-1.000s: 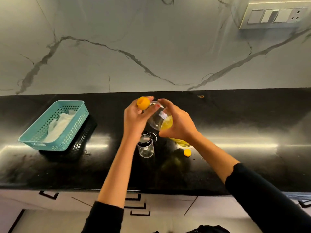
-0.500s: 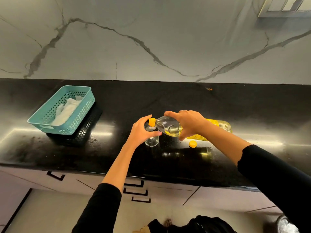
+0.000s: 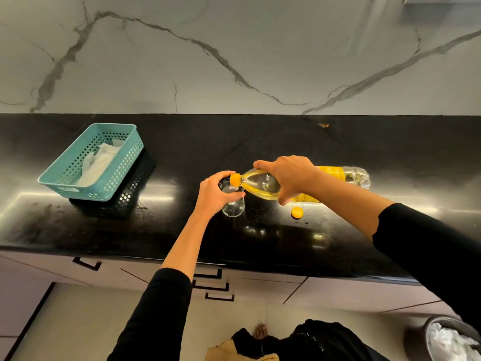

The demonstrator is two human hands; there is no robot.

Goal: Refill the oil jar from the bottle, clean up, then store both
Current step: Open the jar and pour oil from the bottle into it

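Note:
A small clear glass oil jar (image 3: 233,204) stands on the black counter (image 3: 260,142), and my left hand (image 3: 214,192) grips it around the top. My right hand (image 3: 289,175) holds a clear plastic oil bottle (image 3: 260,184) with yellow oil, tipped almost flat. The bottle's yellow neck (image 3: 235,180) lies over the jar's mouth. The bottle's base (image 3: 358,177) points right. A loose yellow cap (image 3: 297,212) lies on the counter just right of the jar.
A teal perforated basket (image 3: 117,178) holding a white cloth (image 3: 97,162) sits at the left of the counter. Drawers with black handles (image 3: 212,278) run below the counter's front edge. A bin (image 3: 453,340) stands on the floor at bottom right.
The bottle came down from a raised position and tipped to nearly horizontal, its neck now over the jar. My left hand left the bottle's top and took hold of the jar.

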